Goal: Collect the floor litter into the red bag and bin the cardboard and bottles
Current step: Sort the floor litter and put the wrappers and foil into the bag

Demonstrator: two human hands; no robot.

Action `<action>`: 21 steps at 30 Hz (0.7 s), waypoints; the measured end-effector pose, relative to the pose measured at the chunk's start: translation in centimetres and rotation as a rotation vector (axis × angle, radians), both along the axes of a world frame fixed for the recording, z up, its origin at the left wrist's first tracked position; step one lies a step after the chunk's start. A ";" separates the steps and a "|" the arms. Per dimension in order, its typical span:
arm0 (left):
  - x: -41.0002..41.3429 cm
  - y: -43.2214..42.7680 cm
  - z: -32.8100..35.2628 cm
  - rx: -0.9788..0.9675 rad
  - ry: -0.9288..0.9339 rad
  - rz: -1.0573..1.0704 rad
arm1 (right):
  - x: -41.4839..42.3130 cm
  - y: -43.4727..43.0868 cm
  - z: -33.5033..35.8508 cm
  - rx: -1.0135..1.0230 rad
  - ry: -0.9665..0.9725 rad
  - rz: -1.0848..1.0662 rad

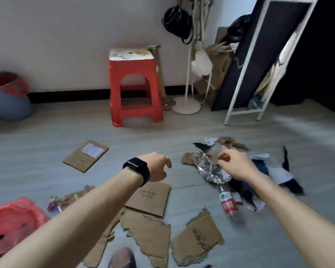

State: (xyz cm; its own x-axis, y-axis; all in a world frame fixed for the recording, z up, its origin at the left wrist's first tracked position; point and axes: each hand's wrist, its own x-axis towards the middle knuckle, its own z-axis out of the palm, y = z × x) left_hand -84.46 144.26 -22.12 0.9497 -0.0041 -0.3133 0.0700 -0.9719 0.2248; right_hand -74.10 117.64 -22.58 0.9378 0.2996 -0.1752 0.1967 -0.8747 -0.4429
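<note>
Where the floor lay nearest the camera, torn cardboard pieces were spread flat, brown and ragged-edged, one printed with dark lettering. The red bag sat crumpled on the floor at lower left, with a small purple bottle just beside it. A red-labelled bottle, clear-bodied, lay on its side to the right, its neck towards a crumpled silver wrapper. The left hand, with a black watch on its wrist, hovered above the floor, fingers loosely curled and holding nothing. The right hand reached over a pile of mixed litter, thumb and forefinger pinching the wrapper's upper edge. Beyond lay a labelled cardboard sheet. A red stool and a blue bin with a red liner stood by the wall.
</note>
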 end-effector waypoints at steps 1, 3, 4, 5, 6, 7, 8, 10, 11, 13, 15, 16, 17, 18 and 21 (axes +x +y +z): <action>2.2 -2.2 -1.1 0.005 0.014 -0.046 | 0.8 -2.9 -1.5 0.022 0.004 -0.087; 4.3 -4.9 -3.4 -0.012 0.043 -0.094 | 1.4 -6.8 -4.9 0.055 0.014 -0.199; 5.8 -6.9 -5.3 -0.021 0.072 -0.124 | 2.1 -9.2 -7.1 0.069 0.046 -0.259; 6.8 -8.7 -7.5 -0.025 0.108 -0.152 | 2.3 -11.3 -9.4 0.075 0.069 -0.301; 6.9 -9.5 -9.1 -0.026 0.146 -0.171 | 1.8 -12.1 -10.7 0.072 0.095 -0.323; 7.9 -11.2 -11.6 -0.037 0.194 -0.200 | 1.9 -13.8 -12.8 0.063 0.132 -0.355; 8.3 -12.3 -13.8 -0.044 0.229 -0.212 | 1.8 -14.8 -14.6 0.038 0.165 -0.372; 8.9 -14.0 -18.0 -0.060 0.282 -0.205 | 1.9 -16.5 -18.1 -0.005 0.216 -0.375; 9.3 -14.7 -20.1 -0.076 0.304 -0.189 | 2.1 -17.1 -19.9 -0.025 0.244 -0.366; 9.9 -15.6 -24.0 -0.111 0.339 -0.139 | 2.9 -17.7 -23.2 -0.066 0.294 -0.334; 10.4 -16.2 -27.2 -0.125 0.355 -0.083 | 3.9 -17.3 -25.8 -0.114 0.319 -0.266; 10.6 -16.5 -28.5 -0.131 0.361 -0.056 | 4.6 -16.9 -26.9 -0.127 0.323 -0.232; 10.8 -16.9 -30.1 -0.143 0.366 -0.039 | 5.3 -16.5 -28.1 -0.133 0.327 -0.210; 10.9 -17.0 -30.9 -0.147 0.361 -0.021 | 6.0 -15.8 -28.6 -0.129 0.322 -0.202; 11.3 -17.3 -33.5 -0.131 0.331 0.002 | 8.7 -14.1 -30.7 -0.145 0.325 -0.207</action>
